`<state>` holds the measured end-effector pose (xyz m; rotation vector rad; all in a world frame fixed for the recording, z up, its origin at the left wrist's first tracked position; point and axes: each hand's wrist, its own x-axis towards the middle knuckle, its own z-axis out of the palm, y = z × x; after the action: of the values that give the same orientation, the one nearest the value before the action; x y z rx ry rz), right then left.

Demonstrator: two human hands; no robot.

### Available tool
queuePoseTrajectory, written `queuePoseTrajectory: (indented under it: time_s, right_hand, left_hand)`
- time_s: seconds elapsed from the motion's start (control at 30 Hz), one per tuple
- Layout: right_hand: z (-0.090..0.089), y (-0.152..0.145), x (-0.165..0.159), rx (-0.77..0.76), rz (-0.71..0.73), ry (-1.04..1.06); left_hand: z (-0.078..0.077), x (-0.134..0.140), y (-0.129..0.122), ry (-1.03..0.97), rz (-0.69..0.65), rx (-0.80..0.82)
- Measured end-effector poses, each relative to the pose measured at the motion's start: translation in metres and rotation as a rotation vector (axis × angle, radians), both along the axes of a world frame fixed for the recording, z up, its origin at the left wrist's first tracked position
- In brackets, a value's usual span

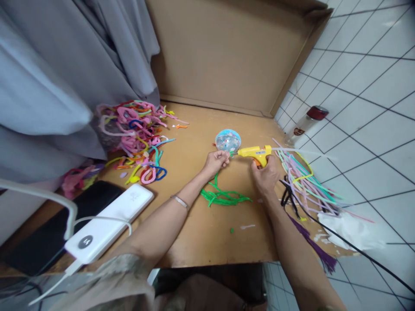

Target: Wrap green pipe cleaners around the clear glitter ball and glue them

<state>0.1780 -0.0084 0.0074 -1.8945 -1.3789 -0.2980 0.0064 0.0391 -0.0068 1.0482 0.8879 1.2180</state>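
My right hand (266,173) is wrapped round the grip of a yellow hot glue gun (254,152), with a clear glue stick (300,152) poking out of its back. The nozzle points left, right by the fingertips of my left hand (217,162). Those fingers pinch a small green pipe cleaner (231,154), mostly hidden by the hand. Just beyond lies a round, clear dish with a blue rim (228,140). Below my left hand, several green pipe cleaners (223,198) lie in a loose heap on the wooden table (194,151).
Tangled pink and multicoloured pipe cleaners (139,129) lie at the left, above a white power bank (110,222) and a black phone (100,196). On the right are straight pastel pipe cleaners (301,181), a red-capped bottle (306,125), white tissue (346,229) and a black cable (350,245).
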Motion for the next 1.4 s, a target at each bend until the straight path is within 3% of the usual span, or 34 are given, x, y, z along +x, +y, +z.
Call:
queuePoseTrajectory:
  time_s: [0.2,0.33,0.53,0.83,1.1,1.4]
  right_hand:
    - [0.0011,0.0005,0.0034,0.002,-0.065,0.02]
    - [0.0023,0.0003,0.0046,0.034,-0.047,0.013]
    - [-0.0005,0.0014,-0.0009,-0.043,-0.023,0.029]
    - [-0.0024,0.0025,0.0055,0.025,-0.025,0.029]
    - [-0.0015,0.0025,0.0009,-0.046,-0.064,0.039]
    - [0.0011,0.0007,-0.0001,0.007,-0.046,0.051]
  left_hand:
    - [0.0007,0.0001,-0.0009,-0.003,0.0,-0.009]
    - [0.0002,-0.0001,-0.0003,0.0,0.003,-0.006]
    - [-0.0026,-0.0005,0.0015,-0.006,-0.001,0.013]
    - [-0.0045,0.0001,0.0029,0.002,0.0,0.016]
    - [-0.005,0.0005,0.0027,0.007,-0.008,0.019]
    - [-0.0039,0.0005,0.0023,0.005,-0.003,0.012]
